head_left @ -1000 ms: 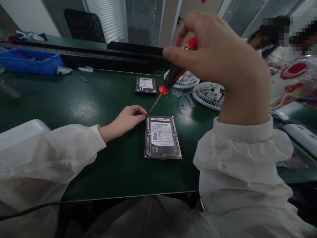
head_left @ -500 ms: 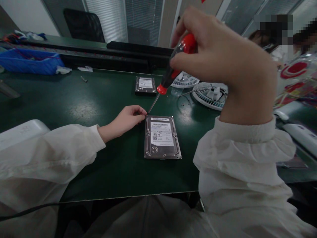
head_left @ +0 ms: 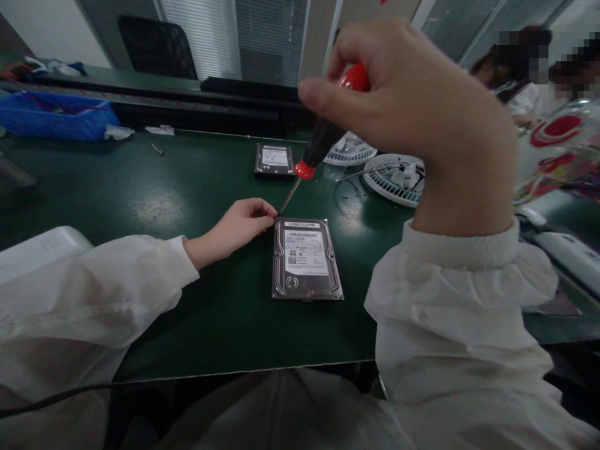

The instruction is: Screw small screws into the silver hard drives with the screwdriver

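In the head view a hard drive [head_left: 307,256] lies flat on the green table, its white label facing up. My right hand [head_left: 398,94] is raised above and behind it, closed around the red and black handle of a screwdriver [head_left: 319,145]. The shaft slants down to the left, its tip at the drive's far left corner. At that same corner is my left hand [head_left: 248,224], thumb and fingertips pinched together beside the tip. Whatever lies between those fingertips is too small to make out.
Behind the drive lies a second hard drive [head_left: 274,160]. White round fan grilles [head_left: 396,181] stand to its right, with small screws [head_left: 345,197] nearby. A blue bin [head_left: 56,115] holds wires at the back left. Another person [head_left: 520,81] is at the far right.
My right hand has turned around the screwdriver handle, and its thumb now reaches further left across it. The tip, my left hand and the hard drive stay in place.
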Available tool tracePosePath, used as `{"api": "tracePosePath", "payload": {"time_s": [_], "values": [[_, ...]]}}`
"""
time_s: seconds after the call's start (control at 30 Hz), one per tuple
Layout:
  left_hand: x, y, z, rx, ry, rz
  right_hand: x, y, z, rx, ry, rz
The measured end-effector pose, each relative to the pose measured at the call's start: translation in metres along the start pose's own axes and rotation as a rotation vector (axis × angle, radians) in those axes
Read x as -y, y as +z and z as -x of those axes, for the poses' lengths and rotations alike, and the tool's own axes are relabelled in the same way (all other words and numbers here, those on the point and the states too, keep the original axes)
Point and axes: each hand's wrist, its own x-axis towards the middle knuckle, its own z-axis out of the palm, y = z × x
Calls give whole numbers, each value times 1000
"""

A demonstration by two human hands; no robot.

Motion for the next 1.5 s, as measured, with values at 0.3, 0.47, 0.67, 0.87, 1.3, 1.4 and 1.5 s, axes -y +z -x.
{"api": "tracePosePath", "payload": {"time_s": [0.3,0.47,0.67,0.87,1.3,1.4,1.5], "values": [[-4,0,1,4,-17,8,2,-2,1,24,-41,-22],[-4,1,2,0,-9,10,-1,-1,1,-14,34,19],[-4,1,1,3,-11,8,-4,-3,2,38,-91,-13],[-8,1,3,1,-24,3,-5,3,0,-12,-25,-23],[-3,0,1,-3,-16,3,-1,1,1,4,-48,-55],[-2,-1,1,4,-12,3,-1,-1,2,23,-69,-62],[-2,-1,1,6,-14,0,-1,-1,1,5,-64,-59]]}}
